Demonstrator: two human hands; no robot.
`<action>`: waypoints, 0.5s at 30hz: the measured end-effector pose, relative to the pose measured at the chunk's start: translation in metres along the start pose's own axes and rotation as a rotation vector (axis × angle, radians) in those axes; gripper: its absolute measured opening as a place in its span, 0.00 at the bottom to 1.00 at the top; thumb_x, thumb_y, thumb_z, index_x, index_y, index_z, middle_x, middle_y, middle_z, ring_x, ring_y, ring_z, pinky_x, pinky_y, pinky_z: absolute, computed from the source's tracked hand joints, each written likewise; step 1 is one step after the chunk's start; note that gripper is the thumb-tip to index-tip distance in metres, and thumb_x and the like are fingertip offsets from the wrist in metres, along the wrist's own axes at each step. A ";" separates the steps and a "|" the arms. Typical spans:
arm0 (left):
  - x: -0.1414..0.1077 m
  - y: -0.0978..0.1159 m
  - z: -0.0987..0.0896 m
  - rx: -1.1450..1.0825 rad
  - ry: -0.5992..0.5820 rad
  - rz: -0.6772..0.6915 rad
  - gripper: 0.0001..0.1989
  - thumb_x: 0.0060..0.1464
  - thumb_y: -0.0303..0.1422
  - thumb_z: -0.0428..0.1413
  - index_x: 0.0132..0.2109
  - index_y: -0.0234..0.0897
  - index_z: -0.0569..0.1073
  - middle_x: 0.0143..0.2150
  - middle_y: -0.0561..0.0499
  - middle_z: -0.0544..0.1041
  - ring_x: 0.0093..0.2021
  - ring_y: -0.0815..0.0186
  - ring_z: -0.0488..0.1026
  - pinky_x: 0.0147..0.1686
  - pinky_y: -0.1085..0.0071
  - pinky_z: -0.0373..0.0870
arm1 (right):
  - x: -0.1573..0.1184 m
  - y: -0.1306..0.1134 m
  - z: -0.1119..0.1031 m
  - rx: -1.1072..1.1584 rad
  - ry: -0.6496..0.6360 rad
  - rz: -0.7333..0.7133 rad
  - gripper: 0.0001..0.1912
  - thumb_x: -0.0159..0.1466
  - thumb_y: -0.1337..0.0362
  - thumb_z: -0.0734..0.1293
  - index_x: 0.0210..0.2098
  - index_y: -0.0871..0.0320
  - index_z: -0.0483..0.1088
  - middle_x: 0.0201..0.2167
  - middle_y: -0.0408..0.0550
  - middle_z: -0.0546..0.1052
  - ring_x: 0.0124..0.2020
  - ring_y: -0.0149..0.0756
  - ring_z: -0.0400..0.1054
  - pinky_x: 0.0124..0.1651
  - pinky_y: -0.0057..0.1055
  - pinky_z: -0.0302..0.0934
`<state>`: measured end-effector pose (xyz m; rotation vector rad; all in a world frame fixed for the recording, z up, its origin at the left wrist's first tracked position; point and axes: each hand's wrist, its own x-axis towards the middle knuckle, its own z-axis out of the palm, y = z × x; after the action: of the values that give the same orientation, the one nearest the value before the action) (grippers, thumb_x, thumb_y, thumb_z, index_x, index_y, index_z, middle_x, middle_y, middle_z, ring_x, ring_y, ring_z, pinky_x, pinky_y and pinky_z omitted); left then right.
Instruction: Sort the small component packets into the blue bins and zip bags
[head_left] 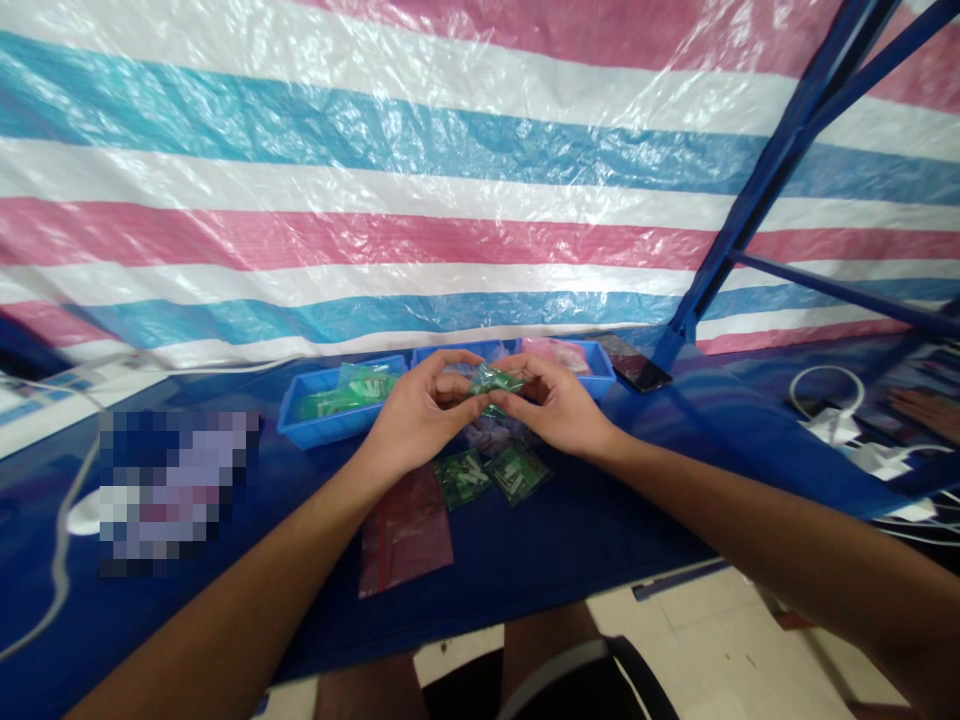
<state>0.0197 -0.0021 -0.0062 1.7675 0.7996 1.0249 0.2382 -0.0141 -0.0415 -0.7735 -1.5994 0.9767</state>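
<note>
Between my two hands, over the table, is a small clear plastic packet with green contents (495, 378). My left hand (431, 405) pinches its left side between thumb and fingers; my right hand (551, 400) pinches the right side the same way. Just below my hands, two similar green packets, a left one (461, 478) and a right one (517, 472), lie on the blue table. A pinkish clear zip bag (406, 535) lies flat to their left. Partly hidden under my hands is a clear, purplish packet (499, 437).
Behind my hands stand blue bins: a left one (319, 428) with green packets, a middle one (457, 350) mostly hidden, and a right one (600, 372) with pinkish packets. A dark phone (641, 368) lies to the right. White chargers and cables (840, 425) lie farther right, near another person's hand (926, 410).
</note>
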 end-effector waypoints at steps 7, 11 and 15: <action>-0.001 0.004 -0.005 0.052 -0.057 0.014 0.33 0.62 0.44 0.68 0.69 0.38 0.72 0.30 0.54 0.80 0.30 0.61 0.77 0.30 0.69 0.67 | 0.001 0.001 -0.001 0.020 0.025 0.016 0.20 0.65 0.53 0.79 0.52 0.52 0.77 0.45 0.45 0.82 0.38 0.36 0.76 0.42 0.34 0.72; -0.002 0.000 -0.005 0.131 -0.040 0.037 0.34 0.64 0.46 0.67 0.72 0.38 0.71 0.36 0.49 0.84 0.37 0.56 0.83 0.38 0.64 0.77 | 0.004 -0.004 0.000 0.054 0.083 0.008 0.19 0.63 0.54 0.79 0.49 0.53 0.76 0.44 0.46 0.82 0.39 0.37 0.76 0.44 0.34 0.72; -0.003 0.000 -0.005 0.381 0.004 0.239 0.34 0.62 0.45 0.69 0.70 0.43 0.73 0.63 0.39 0.80 0.59 0.48 0.81 0.50 0.57 0.83 | 0.008 -0.008 -0.002 0.123 0.149 0.081 0.22 0.59 0.54 0.81 0.47 0.53 0.74 0.39 0.43 0.82 0.38 0.36 0.76 0.42 0.33 0.72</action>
<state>0.0137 -0.0027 -0.0055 2.2290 0.8422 1.0825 0.2381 -0.0108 -0.0304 -0.8114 -1.3767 1.0404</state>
